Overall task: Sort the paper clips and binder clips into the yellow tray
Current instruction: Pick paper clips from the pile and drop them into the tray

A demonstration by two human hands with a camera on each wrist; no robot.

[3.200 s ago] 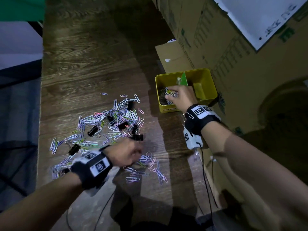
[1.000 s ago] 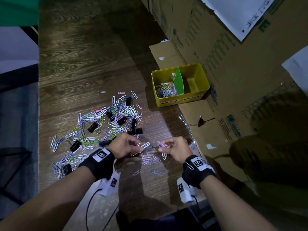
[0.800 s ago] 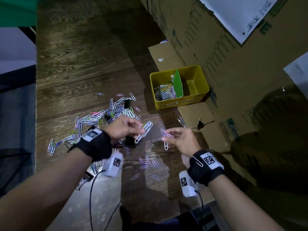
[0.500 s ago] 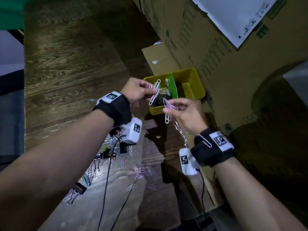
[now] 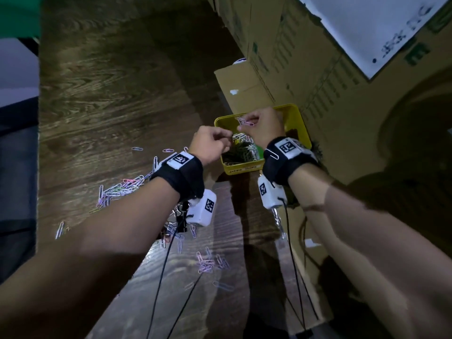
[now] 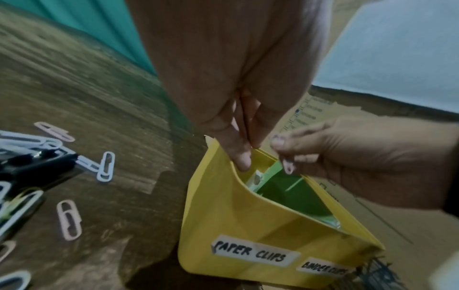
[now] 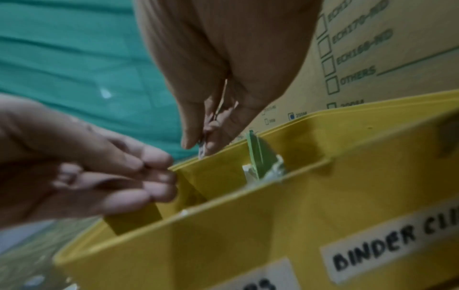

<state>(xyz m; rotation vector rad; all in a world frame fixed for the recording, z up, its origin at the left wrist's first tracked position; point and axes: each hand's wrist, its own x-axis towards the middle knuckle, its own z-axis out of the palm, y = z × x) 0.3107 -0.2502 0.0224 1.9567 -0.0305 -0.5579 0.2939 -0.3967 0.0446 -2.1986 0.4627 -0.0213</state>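
Pinching paper clips [image 5: 245,122] over the yellow tray [image 5: 302,123], your right hand [image 5: 264,129]; wrist views alone show its labels [image 6: 255,253]. Left hand [image 5: 210,145] fingers curled, apparently empty.

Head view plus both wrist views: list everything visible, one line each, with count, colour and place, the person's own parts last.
Yellow tray: one, yellow, table's right edge, labelled PAPER CLIPS and BINDER CLIPS.
Divider: one, green, inside the tray.
Paper clips in the tray: many, mixed colours, left compartment.
Loose paper clips: many, white, pink and lilac, scattered on the wooden table.
Binder clips: a few, black, among the loose clips.
Cardboard boxes: several, brown, right of the table.
Left hand: fingers curled at the tray's left rim; contents unclear.
Right hand: pinches paper clips over the tray.
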